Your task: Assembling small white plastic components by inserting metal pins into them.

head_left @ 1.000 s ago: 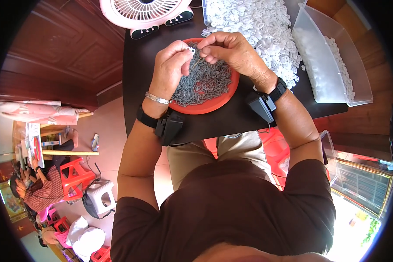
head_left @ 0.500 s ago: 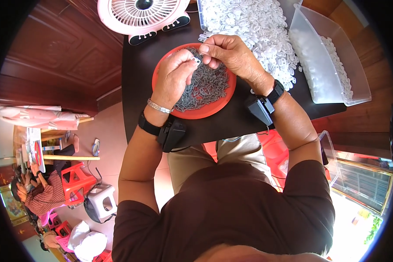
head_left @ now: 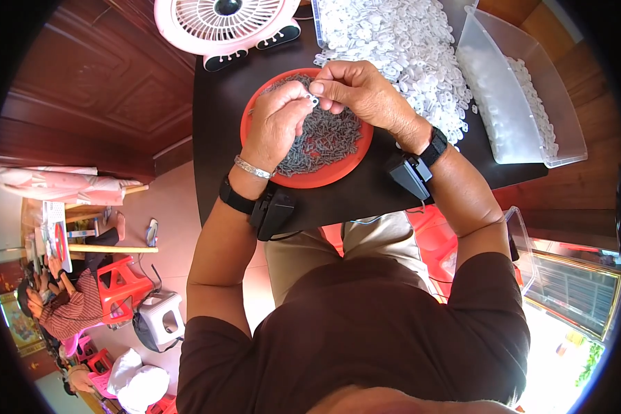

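There are one basin (head_left: 334, 175), one fan (head_left: 221, 27), one bracelet (head_left: 253, 168).

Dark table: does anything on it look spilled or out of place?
White pieces spread loose over the dark table beside the translucent bin, and one stray piece lies apart. That looks spilled, but may be deliberate.

On your left, dark reddish-brown panelled woodwork (head_left: 96, 90) meets pale pinkish flooring (head_left: 176, 200); bright white light (head_left: 548, 376) glares lower right.
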Demonstrator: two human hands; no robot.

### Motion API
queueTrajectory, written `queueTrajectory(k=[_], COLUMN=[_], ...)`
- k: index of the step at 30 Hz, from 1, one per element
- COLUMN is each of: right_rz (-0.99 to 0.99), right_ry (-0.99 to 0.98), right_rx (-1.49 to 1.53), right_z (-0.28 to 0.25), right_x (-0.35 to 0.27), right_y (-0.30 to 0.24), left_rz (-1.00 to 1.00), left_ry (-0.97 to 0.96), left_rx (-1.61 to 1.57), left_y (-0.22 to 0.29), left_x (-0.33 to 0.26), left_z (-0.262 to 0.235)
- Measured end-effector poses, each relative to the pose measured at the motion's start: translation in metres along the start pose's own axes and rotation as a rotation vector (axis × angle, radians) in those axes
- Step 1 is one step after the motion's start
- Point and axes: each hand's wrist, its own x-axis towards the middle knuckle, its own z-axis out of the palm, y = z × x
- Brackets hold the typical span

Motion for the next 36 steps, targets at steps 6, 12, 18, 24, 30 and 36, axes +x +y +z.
queueTrajectory(k=[6, 12, 18, 24, 30, 36], right_rz=[-0.099, -0.184, -0.245, -0.337, -0.419, -0.313], right_ry=[0.023, 0.106, 0.257, 0.628, 0.381, 0.383], right_rx=[-0.157, -0.283, -0.347, -1.008, -1.298, -1.364], right_z=[0.002, 0.005, -0.007, -0.073, -0.07, -0.07], right_x=[0.0, 0.0, 0.003, 0.013, 0.029, 0.029], right_y=[0.005, 0.008, 0.006, 0.024, 0.057, 0.058], left_rz=[-0.006, 0.024, 0.01, 0.01, 0.018, 0.001], left_ry=[-0.01, -0.016, 0.06, 0.147, 0.125, 0.103], left_rx=[0.001, -0.058, -0.121, -0.127, -0.133, -0.104], left_y=[-0.003, -0.005, -0.002, 0.0, -0.002, -0.002], left_x=[0.0, -0.001, 0.0, 0.003, 0.004, 0.001], left_z=[0.003, 0.007, 0.0, -0.005, -0.003, -0.002])
